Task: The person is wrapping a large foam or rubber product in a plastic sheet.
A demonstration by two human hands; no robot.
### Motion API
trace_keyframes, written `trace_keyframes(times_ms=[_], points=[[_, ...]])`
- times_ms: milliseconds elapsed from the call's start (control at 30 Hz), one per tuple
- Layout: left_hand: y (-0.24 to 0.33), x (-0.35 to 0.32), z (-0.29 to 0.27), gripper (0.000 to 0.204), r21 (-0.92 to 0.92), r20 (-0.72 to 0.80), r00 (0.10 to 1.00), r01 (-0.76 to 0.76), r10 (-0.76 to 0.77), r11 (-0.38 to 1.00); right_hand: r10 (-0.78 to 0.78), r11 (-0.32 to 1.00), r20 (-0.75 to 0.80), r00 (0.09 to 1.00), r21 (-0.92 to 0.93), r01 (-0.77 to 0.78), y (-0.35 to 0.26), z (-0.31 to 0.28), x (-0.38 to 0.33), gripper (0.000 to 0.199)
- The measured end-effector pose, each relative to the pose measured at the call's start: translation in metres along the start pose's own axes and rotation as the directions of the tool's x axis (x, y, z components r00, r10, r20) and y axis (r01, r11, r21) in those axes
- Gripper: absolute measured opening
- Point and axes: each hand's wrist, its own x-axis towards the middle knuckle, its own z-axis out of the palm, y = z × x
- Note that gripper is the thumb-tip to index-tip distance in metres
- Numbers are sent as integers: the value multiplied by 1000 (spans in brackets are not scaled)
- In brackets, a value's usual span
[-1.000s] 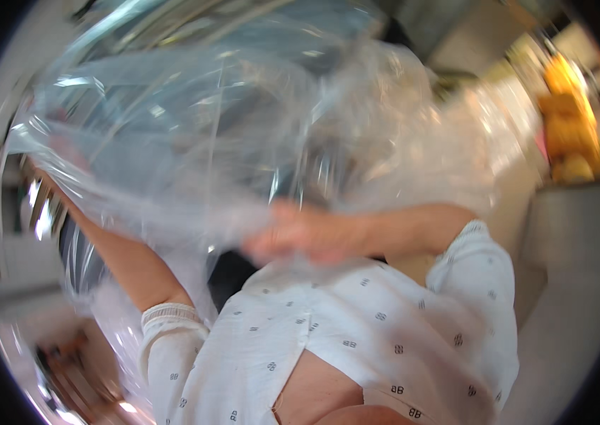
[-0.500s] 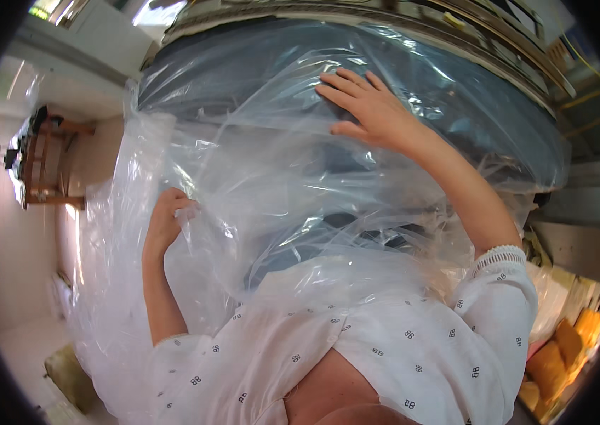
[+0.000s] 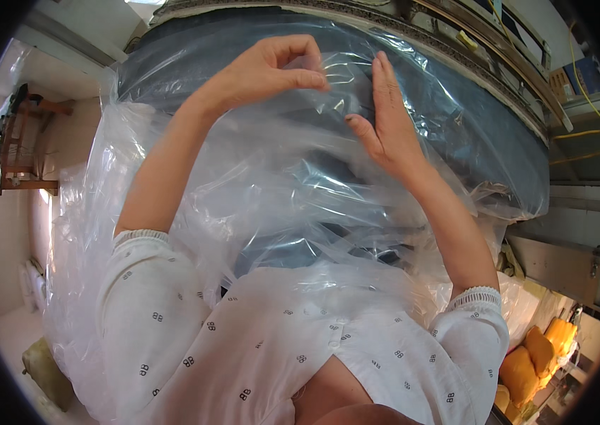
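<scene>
A large sheet of clear plastic film point(image 3: 243, 170) lies in wrinkles over a wide dark blue-grey surface point(image 3: 193, 60) and hangs down toward my body. Near the far side my left hand point(image 3: 278, 67) is closed, with a raised fold of the film pinched at its fingertips. Just to its right, my right hand point(image 3: 390, 117) is held up on edge against the film, fingers straight and together, thumb spread away. Between the two hands the film bunches up and catches the light.
Beyond the film runs a speckled ledge point(image 3: 448, 86) with long rails point(image 3: 498, 60) behind it. A wooden stand point(image 3: 16, 149) is at the far left. Yellow-orange cushions or cloths point(image 3: 537, 354) lie at lower right, and an olive-green bundle point(image 3: 48, 372) at lower left.
My left hand has moved up and right from the near left side to beside the right hand, now pinching film there. My right hand has turned from palm-down to on edge.
</scene>
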Motion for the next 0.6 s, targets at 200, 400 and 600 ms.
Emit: trace_keyframes(times_ms=[200,400,600], points=[[68,-12,-36,16,815,-474,686,104,552,571,238,943,-132,962,269,-197,5,0,0,15],[-13,-46,16,23,875,-204,858,-55,470,481,225,920,-16,974,333,-207,1,-3,5,12],[-39,-29,-22,33,720,-452,855,181,254,670,228,937,-32,973,279,-211,-2,-3,8,13]])
